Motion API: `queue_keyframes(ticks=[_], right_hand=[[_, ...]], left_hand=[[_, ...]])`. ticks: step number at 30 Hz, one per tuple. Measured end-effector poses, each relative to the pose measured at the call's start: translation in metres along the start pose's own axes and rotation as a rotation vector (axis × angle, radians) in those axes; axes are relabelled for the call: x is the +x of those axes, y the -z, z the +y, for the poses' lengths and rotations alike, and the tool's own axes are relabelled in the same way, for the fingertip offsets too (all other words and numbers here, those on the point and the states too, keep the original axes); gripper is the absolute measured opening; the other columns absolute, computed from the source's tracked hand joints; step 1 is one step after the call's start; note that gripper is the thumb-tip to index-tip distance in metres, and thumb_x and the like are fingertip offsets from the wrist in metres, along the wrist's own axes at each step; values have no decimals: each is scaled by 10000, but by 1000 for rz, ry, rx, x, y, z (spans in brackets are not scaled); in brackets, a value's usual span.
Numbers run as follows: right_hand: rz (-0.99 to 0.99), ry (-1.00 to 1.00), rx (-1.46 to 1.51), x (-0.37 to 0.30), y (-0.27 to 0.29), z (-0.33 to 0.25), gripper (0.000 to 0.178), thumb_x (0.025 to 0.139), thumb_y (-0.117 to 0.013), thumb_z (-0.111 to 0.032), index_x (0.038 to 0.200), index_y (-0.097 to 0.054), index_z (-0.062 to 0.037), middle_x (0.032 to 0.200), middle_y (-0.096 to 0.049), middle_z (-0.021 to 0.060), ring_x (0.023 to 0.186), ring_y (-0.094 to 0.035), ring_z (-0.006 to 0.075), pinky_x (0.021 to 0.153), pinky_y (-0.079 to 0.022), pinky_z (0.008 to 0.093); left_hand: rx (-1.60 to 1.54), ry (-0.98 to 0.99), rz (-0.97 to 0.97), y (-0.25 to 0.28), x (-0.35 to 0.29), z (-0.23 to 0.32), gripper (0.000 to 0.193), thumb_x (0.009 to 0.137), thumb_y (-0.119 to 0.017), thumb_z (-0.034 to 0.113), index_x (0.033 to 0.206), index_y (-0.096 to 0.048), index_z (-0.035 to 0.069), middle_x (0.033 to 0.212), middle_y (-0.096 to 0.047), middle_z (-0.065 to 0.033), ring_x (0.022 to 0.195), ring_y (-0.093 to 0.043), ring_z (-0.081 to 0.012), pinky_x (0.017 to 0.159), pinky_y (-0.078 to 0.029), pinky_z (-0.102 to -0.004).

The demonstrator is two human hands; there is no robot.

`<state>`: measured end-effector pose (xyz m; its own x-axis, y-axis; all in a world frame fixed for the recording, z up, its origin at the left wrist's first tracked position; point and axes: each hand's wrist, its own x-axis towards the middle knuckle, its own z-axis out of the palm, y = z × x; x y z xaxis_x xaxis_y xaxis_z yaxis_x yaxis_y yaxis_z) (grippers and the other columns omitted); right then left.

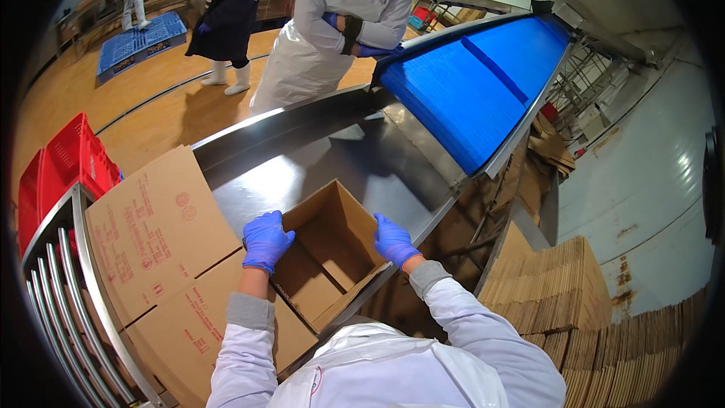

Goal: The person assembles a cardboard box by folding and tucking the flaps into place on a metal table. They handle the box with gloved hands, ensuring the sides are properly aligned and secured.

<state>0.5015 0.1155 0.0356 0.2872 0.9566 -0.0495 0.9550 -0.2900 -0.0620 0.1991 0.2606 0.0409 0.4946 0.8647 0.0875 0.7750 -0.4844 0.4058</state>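
The fingers of the blue-gloved left hand are curled close together over the upper-left rim of an open-topped brown cardboard box; those of the blue-gloved right hand are folded together at its upper-right corner. The wall seems to be pinched on both sides, though the fingertips are partly hidden. The box is held at the centre of the frame, at the near edge of a shiny stainless-steel tray.

If the hands are pulled unevenly, the box could be skewed out of square, its thin walls being gripped only high up. Should its bottom flaps be unsealed, which cannot be told, the base could be pushed open under load. It could also be tipped over the tray's edge if one side is released too soon.

Both wrists are held above the box, the forearms, in white sleeves with grey cuffs, being brought in from the lower edge and set well apart.

Farther out, brown cardboard panels with red print are seen at lower left, stacked flattened brown cardboard at lower right, and a ribbed blue conveyor belt at upper right.
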Motion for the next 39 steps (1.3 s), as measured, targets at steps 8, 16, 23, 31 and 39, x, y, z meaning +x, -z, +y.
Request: queue_keyframes(ticks=[8, 16, 23, 31, 39], right_hand=[[-69, -51, -61, -4, -1, -4, 535, 868, -583, -111, 1380, -435, -65, 1089, -631, 162, 957, -647, 337, 814, -529, 472], [-31, -7, -33, -7, 1, -5, 533, 879, -596, -122, 1383, -429, -78, 1102, -653, 166, 962, -658, 355, 817, -532, 471], [-175, -185, 152, -6, 30, -26, 498, 898, -608, -184, 1372, -460, -173, 1116, -679, 170, 995, -659, 377, 855, -519, 483], [-108, -245, 231, 9, 3, 3, 488, 867, -646, -216, 1341, -537, -177, 1129, -677, 192, 999, -650, 396, 876, -514, 479], [-66, -380, 99, 11, 9, 55, 519, 819, -720, -250, 1306, -577, -138, 1176, -664, 192, 1048, -642, 398, 878, -521, 482]], left_hand=[[19, 23, -15, 1, -5, 6, 425, 750, -779, 386, 1023, -640, 91, 942, -687, -141, 863, -672, -331, 746, -525, -458], [1, 7, 11, 0, -1, 6, 390, 756, -775, 393, 961, -636, 92, 901, -683, -133, 856, -678, -310, 732, -525, -451], [13, 1, 44, -3, -3, 3, 413, 737, -786, 420, 948, -635, 98, 874, -671, -117, 833, -669, -307, 717, -513, -456], [57, 42, -45, 10, -7, 13, 583, 763, -775, 429, 1210, -640, 79, 977, -687, -124, 899, -669, -300, 762, -520, -446], [-676, -225, 217, 17, -9, 33, 526, 796, -769, 398, 1207, -647, 94, 975, -685, -115, 846, -666, -302, 743, -542, -419]])
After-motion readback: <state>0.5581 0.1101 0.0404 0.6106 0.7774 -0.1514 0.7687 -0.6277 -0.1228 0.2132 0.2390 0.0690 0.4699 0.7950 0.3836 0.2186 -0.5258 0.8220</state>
